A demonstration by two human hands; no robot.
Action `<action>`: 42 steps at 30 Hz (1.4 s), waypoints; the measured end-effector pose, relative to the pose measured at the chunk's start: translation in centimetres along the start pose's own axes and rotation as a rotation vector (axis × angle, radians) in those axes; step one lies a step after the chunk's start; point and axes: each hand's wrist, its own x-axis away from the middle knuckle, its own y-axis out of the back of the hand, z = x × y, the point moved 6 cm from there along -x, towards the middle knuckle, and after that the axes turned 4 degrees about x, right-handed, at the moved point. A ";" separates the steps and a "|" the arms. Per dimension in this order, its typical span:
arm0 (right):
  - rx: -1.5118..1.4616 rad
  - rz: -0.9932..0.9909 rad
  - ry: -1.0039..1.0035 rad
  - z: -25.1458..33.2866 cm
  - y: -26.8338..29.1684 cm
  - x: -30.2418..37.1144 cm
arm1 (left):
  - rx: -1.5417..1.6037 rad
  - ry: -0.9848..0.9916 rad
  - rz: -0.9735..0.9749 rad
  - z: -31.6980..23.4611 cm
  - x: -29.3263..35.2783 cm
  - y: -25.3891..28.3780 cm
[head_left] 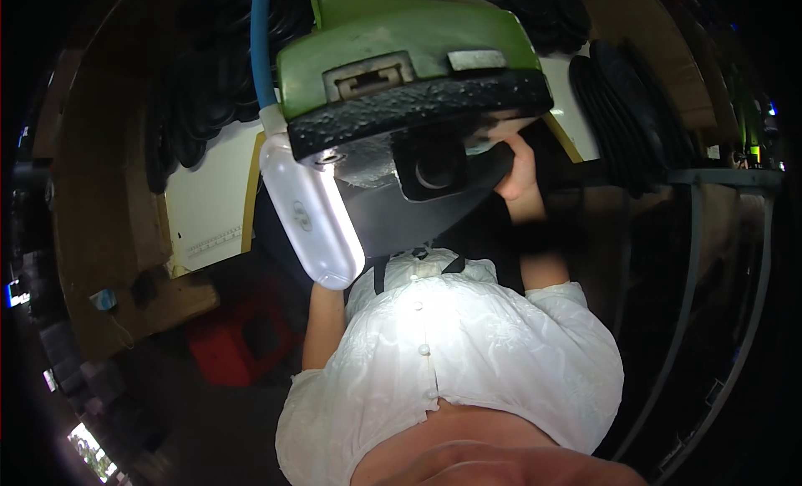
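My right hand (pixel 520 175) is at the right end of a wide dark sheet-like piece (pixel 393 223) with a curved edge, beneath a green machine head (pixel 409 35). Its fingers bend round the rim of that piece, and some of them are hidden behind it. Only my left forearm (pixel 324 323) shows; the left hand is covered by a long white lit lamp (pixel 305 214). The underside of the machine head hides the middle of the dark piece, so its exact kind cannot be made out.
A blue hose (pixel 261 47) runs down to the lamp. Stacks of black curved flat pieces lie at left (pixel 200 101) and right (pixel 626 110), on a pale work surface (pixel 209 206). A red stool (pixel 230 344) stands at lower left. Grey metal rails (pixel 693 260) rise at right.
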 end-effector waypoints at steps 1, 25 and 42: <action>0.020 0.011 -0.021 -0.9 -0.4 -0.5 | 0.039 0.000 -0.022 -0.3 0.2 0.0; 1.038 0.331 0.066 -5.1 -10.8 -0.5 | -0.988 0.049 0.338 8.3 -0.2 -2.6; 0.794 0.156 0.044 -5.3 -7.0 2.3 | -1.001 -0.480 0.188 -2.3 -0.8 -14.4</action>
